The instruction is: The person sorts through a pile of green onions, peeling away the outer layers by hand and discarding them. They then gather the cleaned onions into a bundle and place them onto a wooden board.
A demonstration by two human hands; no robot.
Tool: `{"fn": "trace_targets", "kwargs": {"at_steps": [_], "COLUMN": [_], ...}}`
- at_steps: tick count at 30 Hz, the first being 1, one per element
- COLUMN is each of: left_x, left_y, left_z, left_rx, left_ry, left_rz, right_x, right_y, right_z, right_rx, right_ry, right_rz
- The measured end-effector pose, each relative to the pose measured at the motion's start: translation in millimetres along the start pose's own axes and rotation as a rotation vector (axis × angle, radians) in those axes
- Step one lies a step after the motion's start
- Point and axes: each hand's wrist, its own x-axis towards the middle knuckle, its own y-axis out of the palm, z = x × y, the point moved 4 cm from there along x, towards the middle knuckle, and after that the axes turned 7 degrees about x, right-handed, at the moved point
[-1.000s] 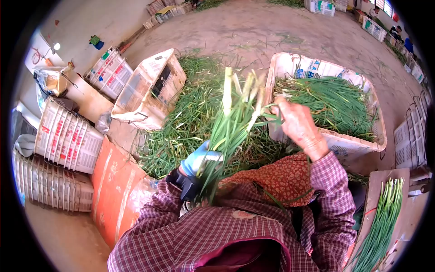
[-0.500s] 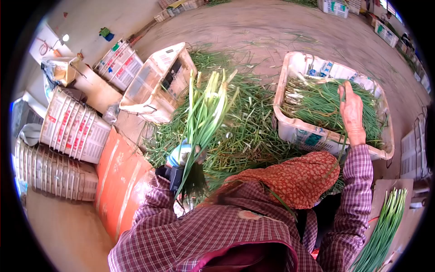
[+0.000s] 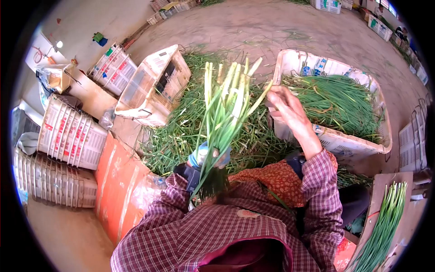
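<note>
My left hand (image 3: 209,155), in a blue and white glove, is closed around a bunch of garlic chives (image 3: 229,106). The pale stem ends point up and away from me, while the green leaves hang below the fist. My right hand (image 3: 294,115) is bare and at the right side of the bunch, its thumb and fingers pinched on a yellowish chive stalk that slants out from the rest. Behind it, a white plastic crate (image 3: 333,144) holds a heap of loose chives (image 3: 340,102).
Cut leaves (image 3: 181,131) litter the floor ahead. An upright crate (image 3: 152,88) stands left of them, near stacked crates (image 3: 72,131) and an orange-red board (image 3: 122,186). At my right, sorted chives (image 3: 385,222) lie on a board (image 3: 405,181).
My right hand has moved left from the crate of chives to the bunch and now pinches a stalk there. My left hand and its bunch have shifted right.
</note>
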Motion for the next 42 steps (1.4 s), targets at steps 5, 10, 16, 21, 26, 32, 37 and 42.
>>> {"fn": "trace_targets", "kwargs": {"at_steps": [5, 10, 16, 21, 26, 32, 37, 42], "left_x": [8.0, -8.5, -7.2, -3.0, -0.2, -7.6, -27.2, -60.5], "left_y": [16.0, -3.6, -11.2, -7.7, -2.5, -9.5, -24.5, -96.2], "left_z": [0.0, -3.0, -0.1, 7.3, 8.7, 13.0, 3.8, -2.5], "left_rx": [0.056, 0.165, 0.138, 0.157, 0.179, 0.110, 0.437, 0.209], "left_ry": [-0.029, -0.026, -0.014, -0.096, -0.087, 0.115, 0.199, 0.059], "left_rz": [-0.066, -0.225, -0.069, -0.121, -0.076, -0.035, -0.146, -0.447], "right_x": [2.9, 1.1, -20.2, 2.3, 20.2, 11.9, 15.7, 0.7], "right_y": [16.7, -130.4, -117.4, 4.5, 22.7, 4.6, -72.9, -123.0], "right_z": [-9.3, 37.3, 75.0, 12.2, 5.6, -5.0, 27.1, 80.0], "right_rx": [0.588, 0.658, -0.038, -0.249, -0.085, 0.339, 0.267, 0.162], "right_ry": [0.009, -0.511, -0.625, -0.106, -0.101, 0.059, -0.126, -0.287], "right_rz": [-0.059, -0.515, -0.684, -0.167, 0.039, -0.009, -0.319, -0.598]}}
